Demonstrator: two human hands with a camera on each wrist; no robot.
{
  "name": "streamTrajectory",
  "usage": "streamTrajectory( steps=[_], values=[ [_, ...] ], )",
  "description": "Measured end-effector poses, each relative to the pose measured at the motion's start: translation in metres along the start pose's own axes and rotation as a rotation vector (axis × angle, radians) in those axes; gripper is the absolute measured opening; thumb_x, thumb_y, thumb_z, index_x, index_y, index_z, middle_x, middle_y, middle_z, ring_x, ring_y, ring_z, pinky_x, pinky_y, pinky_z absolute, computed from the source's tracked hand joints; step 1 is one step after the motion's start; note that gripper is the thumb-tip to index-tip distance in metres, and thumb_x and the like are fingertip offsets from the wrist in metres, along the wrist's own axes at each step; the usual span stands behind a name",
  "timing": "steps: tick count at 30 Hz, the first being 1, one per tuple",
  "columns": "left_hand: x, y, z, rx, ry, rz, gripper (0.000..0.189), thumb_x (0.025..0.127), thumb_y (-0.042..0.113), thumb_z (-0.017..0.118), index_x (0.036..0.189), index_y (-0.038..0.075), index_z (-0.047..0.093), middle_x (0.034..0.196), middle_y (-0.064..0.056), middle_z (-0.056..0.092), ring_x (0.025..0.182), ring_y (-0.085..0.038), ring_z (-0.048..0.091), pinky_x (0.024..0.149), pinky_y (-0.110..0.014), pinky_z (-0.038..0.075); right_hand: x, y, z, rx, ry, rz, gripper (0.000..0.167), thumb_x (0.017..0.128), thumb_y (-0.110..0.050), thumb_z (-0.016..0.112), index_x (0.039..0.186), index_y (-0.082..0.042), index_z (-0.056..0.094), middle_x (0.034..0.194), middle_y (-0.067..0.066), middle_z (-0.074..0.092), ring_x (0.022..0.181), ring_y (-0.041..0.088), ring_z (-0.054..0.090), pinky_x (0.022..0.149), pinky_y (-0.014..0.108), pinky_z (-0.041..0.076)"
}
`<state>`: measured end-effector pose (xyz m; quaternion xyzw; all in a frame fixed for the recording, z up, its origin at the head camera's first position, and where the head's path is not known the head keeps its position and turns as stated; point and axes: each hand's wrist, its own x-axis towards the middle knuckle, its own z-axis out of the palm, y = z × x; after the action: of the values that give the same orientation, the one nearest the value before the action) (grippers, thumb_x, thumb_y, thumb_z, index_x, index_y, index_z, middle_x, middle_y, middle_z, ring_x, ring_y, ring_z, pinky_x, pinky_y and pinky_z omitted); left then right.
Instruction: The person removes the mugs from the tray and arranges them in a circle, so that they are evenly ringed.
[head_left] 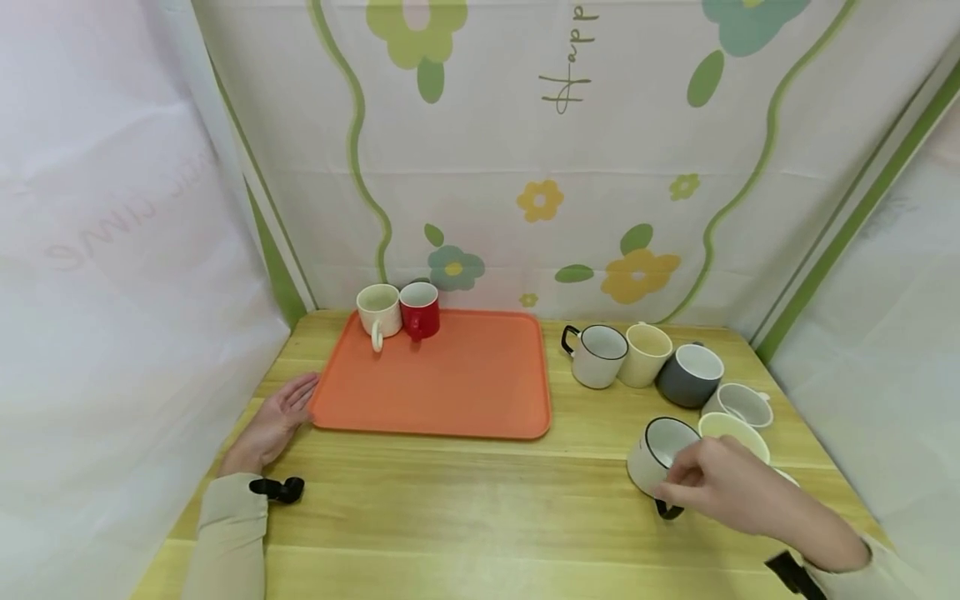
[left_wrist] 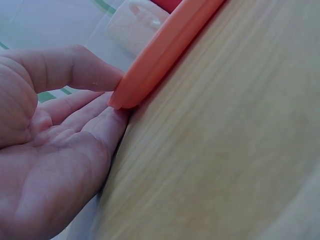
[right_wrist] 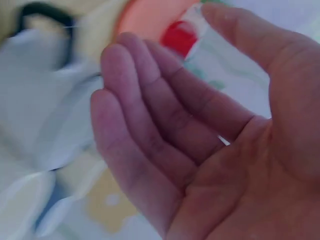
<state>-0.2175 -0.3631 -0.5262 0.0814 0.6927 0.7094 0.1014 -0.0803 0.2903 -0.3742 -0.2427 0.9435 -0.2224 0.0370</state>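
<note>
My left hand is at the near left corner of an orange tray. In the left wrist view its thumb lies against the rim, with the other fingers under the edge, so the hand holds the tray there. On the tray's far left stand a cream mug and a red mug. My right hand hovers beside a white mug with a black rim, whose black handle points toward me. In the right wrist view its fingers are loosely bent, thumb apart, nothing between them.
A curved row of mugs runs down the right side: another white mug with a black handle, a pale yellow mug, a dark grey mug, a light grey cup and a yellow-rimmed cup. Fabric walls enclose the wooden table.
</note>
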Motion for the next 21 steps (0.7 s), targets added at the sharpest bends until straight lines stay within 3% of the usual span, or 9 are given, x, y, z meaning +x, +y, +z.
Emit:
streamTrajectory(
  steps=[6, 9, 11, 13, 16, 19, 21],
  values=[
    [-0.002, -0.002, -0.001, -0.017, 0.019, 0.000, 0.089, 0.097, -0.017, 0.054, 0.167, -0.005, 0.000, 0.175, -0.029, -0.005, 0.165, -0.040, -0.002, 0.105, -0.009, 0.050, 0.062, -0.053, -0.005, -0.066, 0.000, -0.077, 0.023, 0.094, -0.033, 0.079, 0.074, -0.023, 0.073, 0.064, -0.019, 0.058, 0.058, -0.007, 0.045, 0.052, 0.018, 0.042],
    [-0.003, -0.002, -0.001, -0.013, 0.006, 0.010, 0.088, 0.098, -0.017, 0.054, 0.167, -0.006, 0.000, 0.175, -0.030, -0.006, 0.164, -0.040, -0.003, 0.107, -0.010, 0.049, 0.099, -0.073, 0.003, -0.065, -0.040, -0.104, 0.026, 0.095, -0.031, 0.078, 0.073, -0.018, 0.072, 0.064, -0.012, 0.058, 0.059, -0.002, 0.043, 0.053, 0.019, 0.039],
    [-0.003, -0.002, 0.000, -0.002, -0.003, 0.012, 0.088, 0.098, -0.016, 0.054, 0.167, -0.007, -0.001, 0.174, -0.031, -0.007, 0.164, -0.040, -0.002, 0.108, -0.010, 0.049, 0.125, -0.083, 0.011, -0.044, -0.071, -0.119, 0.025, 0.096, -0.029, 0.077, 0.076, -0.015, 0.074, 0.067, -0.008, 0.063, 0.060, 0.001, 0.049, 0.055, 0.021, 0.044],
    [-0.002, -0.001, 0.000, -0.002, -0.002, 0.010, 0.088, 0.099, -0.016, 0.054, 0.167, -0.006, 0.000, 0.174, -0.031, -0.007, 0.164, -0.040, -0.002, 0.109, -0.010, 0.048, 0.152, -0.090, 0.022, -0.001, -0.088, -0.127, 0.021, 0.097, -0.029, 0.076, 0.086, -0.011, 0.079, 0.077, -0.003, 0.073, 0.066, 0.005, 0.062, 0.061, 0.024, 0.055],
    [-0.001, -0.001, 0.000, -0.006, 0.005, 0.011, 0.087, 0.099, -0.015, 0.054, 0.167, -0.006, 0.000, 0.175, -0.030, -0.006, 0.164, -0.038, 0.000, 0.108, -0.010, 0.048, 0.193, -0.098, 0.036, 0.059, -0.084, -0.122, 0.032, 0.098, -0.030, 0.075, 0.114, -0.003, 0.080, 0.107, 0.010, 0.081, 0.094, 0.019, 0.078, 0.085, 0.037, 0.066],
    [0.000, -0.001, -0.001, -0.009, 0.001, 0.020, 0.086, 0.101, -0.013, 0.054, 0.167, -0.006, 0.000, 0.174, -0.031, -0.006, 0.165, -0.035, 0.003, 0.109, -0.010, 0.048, 0.233, -0.101, 0.050, 0.121, -0.076, -0.076, 0.046, 0.099, -0.036, 0.073, 0.132, -0.003, 0.073, 0.127, 0.012, 0.077, 0.117, 0.027, 0.074, 0.101, 0.044, 0.062],
    [-0.001, -0.002, -0.002, -0.001, -0.008, 0.028, 0.086, 0.101, -0.013, 0.054, 0.166, -0.007, -0.001, 0.174, -0.032, -0.007, 0.166, -0.032, 0.006, 0.110, -0.011, 0.048, 0.258, -0.099, 0.061, 0.166, -0.072, -0.049, 0.049, 0.100, -0.038, 0.071, 0.137, -0.005, 0.071, 0.133, 0.012, 0.074, 0.123, 0.027, 0.071, 0.105, 0.046, 0.060]
  ],
)
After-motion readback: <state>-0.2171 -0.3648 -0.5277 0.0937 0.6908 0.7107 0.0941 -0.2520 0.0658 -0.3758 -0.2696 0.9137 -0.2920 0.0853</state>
